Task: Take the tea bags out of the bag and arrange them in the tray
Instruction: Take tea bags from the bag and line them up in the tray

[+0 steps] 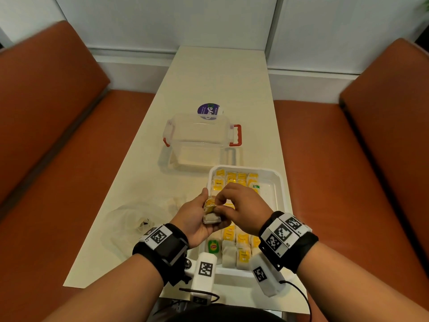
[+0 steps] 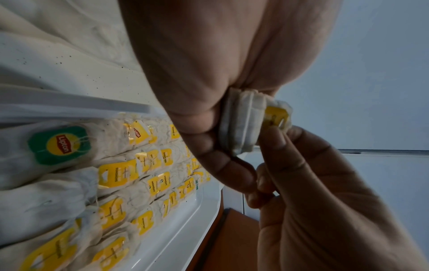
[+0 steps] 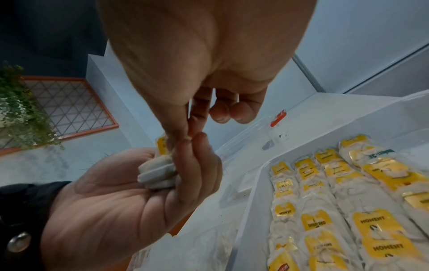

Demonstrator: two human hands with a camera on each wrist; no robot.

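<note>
My left hand (image 1: 197,219) grips a small stack of tea bags (image 1: 211,217) just above the white tray's (image 1: 282,182) left edge. My right hand (image 1: 241,205) pinches the yellow tag end of the top tea bag (image 1: 212,205) between thumb and forefinger. In the left wrist view the stack (image 2: 241,124) sits in my curled fingers, with the right fingertips (image 2: 276,139) on its tag. The right wrist view shows the same stack (image 3: 157,172) in my left palm (image 3: 116,210). Rows of tea bags (image 1: 236,247) with yellow tags fill the tray; one near bag has a green tag (image 1: 213,246). The crumpled clear bag (image 1: 130,219) lies left of the tray.
A clear lidded box with red handles (image 1: 202,140) stands beyond the tray, with a round purple label (image 1: 209,110) behind it. The right strip of the tray (image 1: 269,194) is bare. Orange bench seats (image 1: 69,159) flank the narrow white table (image 1: 220,73).
</note>
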